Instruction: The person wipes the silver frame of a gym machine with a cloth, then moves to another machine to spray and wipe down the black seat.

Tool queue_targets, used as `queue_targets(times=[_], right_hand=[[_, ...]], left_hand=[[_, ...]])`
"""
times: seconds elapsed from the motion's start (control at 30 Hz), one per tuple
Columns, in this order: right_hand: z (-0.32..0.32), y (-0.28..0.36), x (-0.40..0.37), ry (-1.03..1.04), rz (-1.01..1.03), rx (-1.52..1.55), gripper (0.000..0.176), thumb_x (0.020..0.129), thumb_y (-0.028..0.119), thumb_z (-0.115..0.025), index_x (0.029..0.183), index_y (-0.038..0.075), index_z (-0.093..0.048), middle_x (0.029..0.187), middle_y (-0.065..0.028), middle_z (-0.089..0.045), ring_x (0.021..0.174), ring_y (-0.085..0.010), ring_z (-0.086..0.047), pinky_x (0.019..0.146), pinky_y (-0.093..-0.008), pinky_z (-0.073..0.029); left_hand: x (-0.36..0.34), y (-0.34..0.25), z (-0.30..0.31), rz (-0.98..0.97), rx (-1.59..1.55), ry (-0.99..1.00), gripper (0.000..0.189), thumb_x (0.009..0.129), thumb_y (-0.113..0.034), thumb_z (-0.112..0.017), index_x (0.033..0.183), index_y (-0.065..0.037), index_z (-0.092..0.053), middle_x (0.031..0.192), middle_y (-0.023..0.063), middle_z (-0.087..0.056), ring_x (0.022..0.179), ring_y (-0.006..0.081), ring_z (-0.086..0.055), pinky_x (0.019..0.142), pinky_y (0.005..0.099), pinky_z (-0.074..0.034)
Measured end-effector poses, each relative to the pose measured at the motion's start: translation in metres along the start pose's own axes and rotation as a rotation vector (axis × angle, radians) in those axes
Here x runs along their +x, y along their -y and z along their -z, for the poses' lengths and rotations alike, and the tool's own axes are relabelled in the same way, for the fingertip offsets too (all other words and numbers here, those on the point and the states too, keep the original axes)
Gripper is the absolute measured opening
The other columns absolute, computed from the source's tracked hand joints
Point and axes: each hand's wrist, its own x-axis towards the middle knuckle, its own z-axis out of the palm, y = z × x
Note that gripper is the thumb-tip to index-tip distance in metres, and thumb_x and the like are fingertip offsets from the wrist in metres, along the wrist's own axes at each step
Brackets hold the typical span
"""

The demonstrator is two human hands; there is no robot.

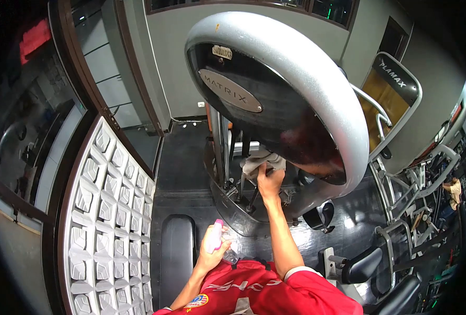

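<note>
My left hand (210, 248) is wrapped round a spray bottle with a pink and white trigger head (216, 234); its clear body shows below the fingers. My right hand (271, 182) reaches forward, its fingers closed on a crumpled grey-beige cloth (260, 160). The cloth is up against the lower part of a weight machine, just under its large black panel (275, 100) marked MATRIX. A thick silver rounded frame (343, 110) runs around that panel. Part of the cloth's far side is hidden by the machine.
A black padded bench (178, 247) stands left of my left hand. White patterned wall panels (107, 210) line the left side. To the right are a PLAMAX machine (393, 89) and black seat pads (362, 265). A person (454, 192) is at the far right.
</note>
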Motion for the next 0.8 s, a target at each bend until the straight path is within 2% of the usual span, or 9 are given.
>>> queue_targets(times=[0.13, 0.2, 0.27, 0.33, 0.53, 0.6, 0.63, 0.73, 0.8], right_hand=[[0.007, 0.010, -0.006, 0.015, -0.032, -0.034, 0.013, 0.081, 0.003, -0.056, 0.092, -0.003, -0.060, 0.090, -0.0166, -0.064, 0.090, -0.0314, -0.060, 0.083, -0.0385, -0.043], [0.014, -0.006, -0.007, 0.149, -0.078, 0.056, 0.028, 0.082, 0.000, -0.050, 0.109, -0.005, -0.054, 0.110, -0.0177, -0.058, 0.105, -0.0293, -0.055, 0.094, -0.0357, -0.039], [0.017, -0.006, 0.004, 0.209, -0.063, 0.018, 0.028, 0.083, 0.001, -0.047, 0.109, -0.005, -0.054, 0.110, -0.0177, -0.059, 0.106, -0.0297, -0.055, 0.094, -0.0352, -0.039], [0.007, -0.009, 0.022, 0.095, 0.136, -0.022, 0.025, 0.080, 0.000, -0.048, 0.102, -0.004, -0.059, 0.095, -0.0205, -0.062, 0.096, -0.0370, -0.058, 0.087, -0.0398, -0.043], [0.008, -0.015, 0.044, 0.051, 0.212, -0.111, 0.022, 0.084, 0.002, -0.043, 0.096, -0.005, -0.060, 0.092, -0.0207, -0.063, 0.089, -0.0349, -0.060, 0.082, -0.0421, -0.043], [0.010, -0.041, 0.044, 0.246, -0.063, -0.104, 0.024, 0.082, 0.002, -0.044, 0.099, -0.005, -0.060, 0.093, -0.0196, -0.064, 0.090, -0.0335, -0.060, 0.084, -0.0414, -0.043], [0.014, -0.033, 0.045, 0.218, 0.209, -0.324, 0.026, 0.082, 0.004, -0.047, 0.102, -0.003, -0.062, 0.097, -0.0167, -0.066, 0.092, -0.0299, -0.061, 0.085, -0.0377, -0.044], [0.018, -0.012, 0.051, 0.214, 0.229, -0.106, 0.022, 0.083, 0.016, -0.055, 0.098, 0.003, -0.064, 0.096, -0.0124, -0.064, 0.092, -0.0288, -0.060, 0.086, -0.0393, -0.043], [0.015, -0.025, 0.050, 0.241, 0.226, -0.225, 0.023, 0.082, 0.012, -0.053, 0.100, 0.001, -0.064, 0.097, -0.0129, -0.066, 0.092, -0.0269, -0.061, 0.086, -0.0366, -0.043]], left_hand=[[-0.013, 0.007, 0.004, 0.012, 0.009, -0.040, 0.036, 0.082, 0.000, -0.065, 0.114, -0.001, -0.047, 0.100, 0.0047, -0.055, 0.067, 0.0078, -0.058, 0.063, 0.0228, -0.049], [-0.016, 0.007, 0.004, 0.023, 0.002, -0.068, 0.036, 0.083, -0.001, -0.065, 0.114, 0.000, -0.047, 0.100, 0.0050, -0.055, 0.067, 0.0079, -0.058, 0.063, 0.0229, -0.049], [-0.019, 0.007, 0.003, 0.031, -0.006, -0.082, 0.035, 0.083, -0.001, -0.065, 0.114, 0.000, -0.048, 0.101, 0.0053, -0.055, 0.067, 0.0079, -0.058, 0.063, 0.0231, -0.049], [-0.016, 0.007, 0.004, -0.001, 0.018, -0.093, 0.035, 0.083, -0.002, -0.065, 0.113, 0.000, -0.048, 0.099, 0.0052, -0.055, 0.066, 0.0083, -0.058, 0.063, 0.0236, -0.049], [-0.016, 0.006, 0.007, -0.012, 0.076, -0.104, 0.034, 0.084, -0.003, -0.064, 0.113, 0.000, -0.048, 0.099, 0.0051, -0.056, 0.065, 0.0085, -0.058, 0.063, 0.0242, -0.049], [-0.016, 0.005, 0.006, -0.011, 0.125, -0.130, 0.033, 0.084, -0.004, -0.064, 0.112, -0.001, -0.048, 0.098, 0.0050, -0.056, 0.064, 0.0085, -0.058, 0.062, 0.0241, -0.048], [-0.017, 0.005, 0.005, -0.009, 0.127, -0.129, 0.033, 0.084, -0.004, -0.064, 0.112, -0.001, -0.048, 0.098, 0.0050, -0.056, 0.064, 0.0085, -0.058, 0.062, 0.0241, -0.048], [-0.019, 0.006, -0.001, 0.018, 0.044, -0.177, 0.032, 0.083, -0.005, -0.065, 0.110, -0.001, -0.049, 0.088, 0.0045, -0.058, 0.062, 0.0082, -0.058, 0.060, 0.0238, -0.048], [-0.021, 0.007, -0.001, 0.052, 0.118, -0.132, 0.031, 0.083, -0.005, -0.065, 0.109, -0.002, -0.049, 0.076, 0.0029, -0.058, 0.061, 0.0077, -0.057, 0.058, 0.0231, -0.047]])
